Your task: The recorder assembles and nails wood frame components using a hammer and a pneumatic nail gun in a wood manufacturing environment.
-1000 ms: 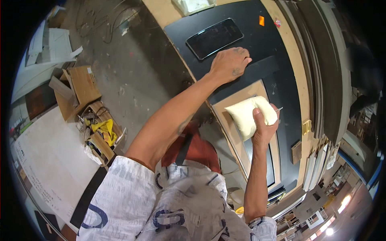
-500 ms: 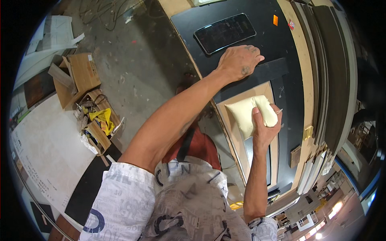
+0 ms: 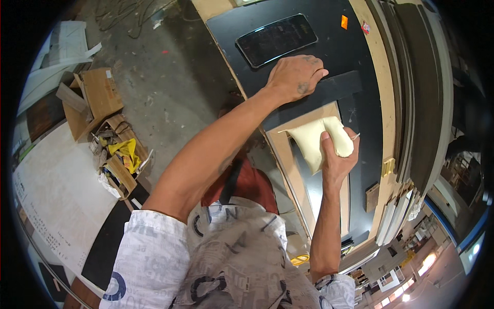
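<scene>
My right hand (image 3: 339,160) grips a soft pale-yellow pouch (image 3: 314,136), thumb on top and fingers round its right end. The pouch hangs over a light wood frame (image 3: 288,154) with a shiny panel inside, and covers part of it. My left hand (image 3: 296,77) is closed, knuckles up, low over the black board beside a flat black strip (image 3: 337,88). Its fingertips are mostly hidden, so whether it pinches anything cannot be made out. Just beyond that hand lies a black smartphone (image 3: 278,40).
The black board (image 3: 337,46) bears a small orange piece (image 3: 344,22) and a wood block (image 3: 372,197). Long dark boards (image 3: 417,77) are stacked along the right. On the floor at left stand an open cardboard box (image 3: 100,95) and a box of scraps (image 3: 121,154).
The whole view has shifted slightly, so the bench sits further left. The pouch has tilted, its lower corner hanging more pointed. My left hand keeps about the same place beside the phone.
</scene>
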`<state>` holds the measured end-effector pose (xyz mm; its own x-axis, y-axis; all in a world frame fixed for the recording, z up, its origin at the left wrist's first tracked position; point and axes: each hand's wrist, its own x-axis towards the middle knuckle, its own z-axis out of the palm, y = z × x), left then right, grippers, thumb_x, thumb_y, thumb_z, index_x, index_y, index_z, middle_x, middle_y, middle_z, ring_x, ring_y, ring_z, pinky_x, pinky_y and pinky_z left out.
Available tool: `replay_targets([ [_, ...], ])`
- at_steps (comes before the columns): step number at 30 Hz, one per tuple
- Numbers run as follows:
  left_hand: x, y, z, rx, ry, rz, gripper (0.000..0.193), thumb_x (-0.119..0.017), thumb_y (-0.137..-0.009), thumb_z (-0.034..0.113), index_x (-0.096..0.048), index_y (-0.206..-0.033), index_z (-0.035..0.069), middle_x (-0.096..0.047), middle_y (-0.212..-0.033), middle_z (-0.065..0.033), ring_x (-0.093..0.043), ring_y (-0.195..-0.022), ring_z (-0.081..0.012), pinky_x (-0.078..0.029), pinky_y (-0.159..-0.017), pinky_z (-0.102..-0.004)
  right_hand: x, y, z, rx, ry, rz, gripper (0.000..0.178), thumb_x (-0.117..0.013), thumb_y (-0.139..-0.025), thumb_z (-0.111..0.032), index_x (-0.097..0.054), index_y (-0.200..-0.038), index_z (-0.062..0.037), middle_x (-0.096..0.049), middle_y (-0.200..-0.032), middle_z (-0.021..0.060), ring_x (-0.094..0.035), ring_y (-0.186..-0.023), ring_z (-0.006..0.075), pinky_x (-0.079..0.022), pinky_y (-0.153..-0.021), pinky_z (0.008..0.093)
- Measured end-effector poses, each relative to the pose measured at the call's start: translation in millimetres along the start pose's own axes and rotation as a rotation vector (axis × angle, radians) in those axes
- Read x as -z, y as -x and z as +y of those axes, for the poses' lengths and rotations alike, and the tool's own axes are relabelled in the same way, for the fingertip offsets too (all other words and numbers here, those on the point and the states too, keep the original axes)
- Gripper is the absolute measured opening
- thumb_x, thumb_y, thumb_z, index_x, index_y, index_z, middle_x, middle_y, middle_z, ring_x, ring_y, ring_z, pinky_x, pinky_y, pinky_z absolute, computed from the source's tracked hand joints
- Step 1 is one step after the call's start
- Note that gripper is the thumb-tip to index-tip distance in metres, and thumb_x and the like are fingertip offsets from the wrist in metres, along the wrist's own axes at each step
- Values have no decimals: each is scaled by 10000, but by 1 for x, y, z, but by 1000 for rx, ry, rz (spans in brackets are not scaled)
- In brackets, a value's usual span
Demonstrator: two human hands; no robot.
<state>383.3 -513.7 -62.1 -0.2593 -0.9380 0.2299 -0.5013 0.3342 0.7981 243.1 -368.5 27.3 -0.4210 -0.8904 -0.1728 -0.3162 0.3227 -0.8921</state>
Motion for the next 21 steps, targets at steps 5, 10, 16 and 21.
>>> replay_targets([
  [5,2,0,1,-2,0,-6,340,-529,-1007,358,-673,-885,74,-670,-870,-99,-656,-871,-326,-525,-770,-438,7,-8,4,17,20,-8,385,-818,-836,-115,-602,-1130,8,-665,-1010,66,-629,-897,120,-517,-813,257],
  [10,5,0,4,22,12,-21,339,-537,-1002,366,-682,-920,72,-685,-901,-99,-660,-885,-329,-523,-786,-434,11,-17,2,47,28,6,347,-813,-827,-94,-605,-1088,-2,-661,-984,53,-618,-859,103,-517,-787,249],
  [16,7,0,5,36,2,-39,302,-553,-995,337,-687,-939,73,-692,-932,-98,-662,-895,-336,-525,-799,-427,16,-28,2,84,29,51,325,-807,-832,-90,-610,-1075,-4,-658,-986,56,-617,-862,106,-519,-786,255],
  [21,7,-1,4,34,-7,-52,284,-558,-992,321,-685,-963,69,-691,-950,-101,-664,-900,-330,-526,-804,-425,26,-40,3,118,90,86,342,-804,-848,-105,-611,-1108,3,-661,-1019,72,-629,-893,128,-528,-808,272],
])
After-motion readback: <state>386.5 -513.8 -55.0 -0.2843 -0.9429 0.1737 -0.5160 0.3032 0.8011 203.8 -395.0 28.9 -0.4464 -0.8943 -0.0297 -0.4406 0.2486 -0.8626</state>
